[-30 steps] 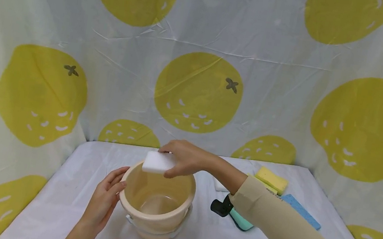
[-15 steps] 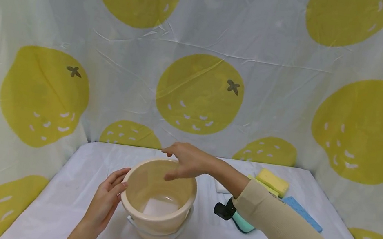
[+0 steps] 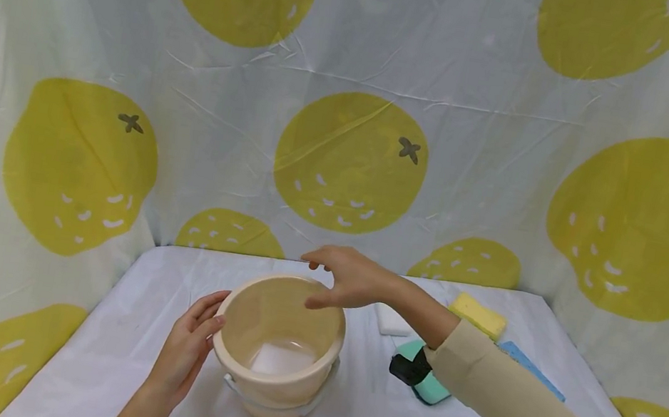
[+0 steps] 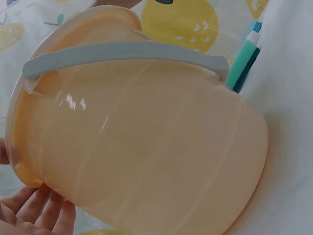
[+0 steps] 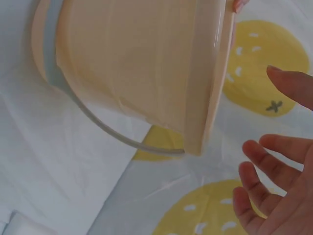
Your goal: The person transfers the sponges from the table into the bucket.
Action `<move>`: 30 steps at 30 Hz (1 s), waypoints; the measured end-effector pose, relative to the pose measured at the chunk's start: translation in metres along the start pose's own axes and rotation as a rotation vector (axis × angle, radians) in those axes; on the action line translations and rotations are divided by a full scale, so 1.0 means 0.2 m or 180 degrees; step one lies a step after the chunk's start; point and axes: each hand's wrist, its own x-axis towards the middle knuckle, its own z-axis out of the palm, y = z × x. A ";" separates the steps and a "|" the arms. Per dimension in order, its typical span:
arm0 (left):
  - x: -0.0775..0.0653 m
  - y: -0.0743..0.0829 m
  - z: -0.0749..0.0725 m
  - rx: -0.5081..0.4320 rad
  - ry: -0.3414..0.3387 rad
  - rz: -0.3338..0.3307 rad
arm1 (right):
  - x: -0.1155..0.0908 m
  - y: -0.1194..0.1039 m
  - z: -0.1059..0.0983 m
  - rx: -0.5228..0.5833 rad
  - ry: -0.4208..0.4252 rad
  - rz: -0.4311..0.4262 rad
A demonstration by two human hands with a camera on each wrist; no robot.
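A cream bucket (image 3: 280, 312) stands upright on the white-covered table, its pale grey handle (image 4: 137, 51) hanging down on the near side. My left hand (image 3: 187, 341) grips the left rim, thumb over the lip and fingers against the outside. Flat on the bottom inside lies a white rectangular sponge (image 3: 282, 361). Over the far right rim hovers my right hand (image 3: 356, 280), fingers spread and relaxed with nothing in them. From the right wrist view, this hand (image 5: 281, 191) is apart from the bucket's rim.
To the right of the bucket lie another white sponge (image 3: 392, 321), a yellow sponge (image 3: 479, 316), a flat blue sponge (image 3: 532, 369) and a teal pad with a dark underside (image 3: 433, 390). My right sleeve passes over them. A lemon-print curtain (image 3: 351, 160) hangs behind and at both sides.
My right hand has let go of the white sponge, which dropped from above the rim to the bucket's bottom. That hand has since drawn back rightward. My left hand keeps its grip.
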 end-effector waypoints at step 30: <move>-0.01 0.02 0.01 0.0336 0.0002 -0.0018 | -0.37 0.25 -0.03 0.0237 0.0342 0.0567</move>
